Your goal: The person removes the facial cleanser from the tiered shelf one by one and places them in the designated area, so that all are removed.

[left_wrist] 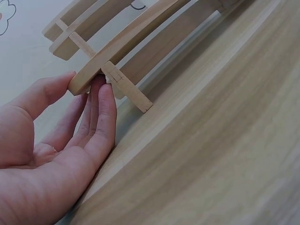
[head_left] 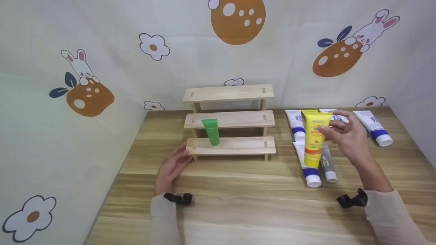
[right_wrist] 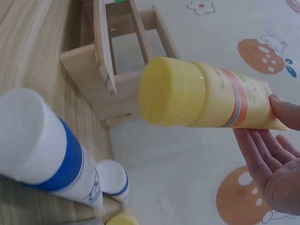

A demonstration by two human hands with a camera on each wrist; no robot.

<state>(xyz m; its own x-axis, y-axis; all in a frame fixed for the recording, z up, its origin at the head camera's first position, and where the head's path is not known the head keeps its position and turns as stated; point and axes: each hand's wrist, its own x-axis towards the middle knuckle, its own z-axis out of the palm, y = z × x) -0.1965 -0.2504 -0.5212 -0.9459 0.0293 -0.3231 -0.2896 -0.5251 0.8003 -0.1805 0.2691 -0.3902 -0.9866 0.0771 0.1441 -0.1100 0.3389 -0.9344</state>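
My right hand (head_left: 352, 139) pinches a yellow squeeze tube (head_left: 315, 136) near its flat crimped end, cap pointing down, above several tubes on the table. In the right wrist view the yellow cap (right_wrist: 171, 91) faces the camera, and thumb and fingers (right_wrist: 262, 159) grip the far end. My left hand (head_left: 173, 166) holds the left end of the lowest step of a three-tier wooden stand (head_left: 238, 146). The left wrist view shows the thumb (left_wrist: 51, 91) at the board's end and fingers curled beneath it. A small green tube (head_left: 212, 132) stands cap down on that lowest step.
White tubes with blue bands lie at the right: one far right (head_left: 373, 127), one at the back (head_left: 295, 124), one nearer (head_left: 311, 177). A grey tube (head_left: 328, 163) and another yellow tube (head_left: 308, 111) lie among them. A patterned cloth (head_left: 190, 51) hangs behind the table.
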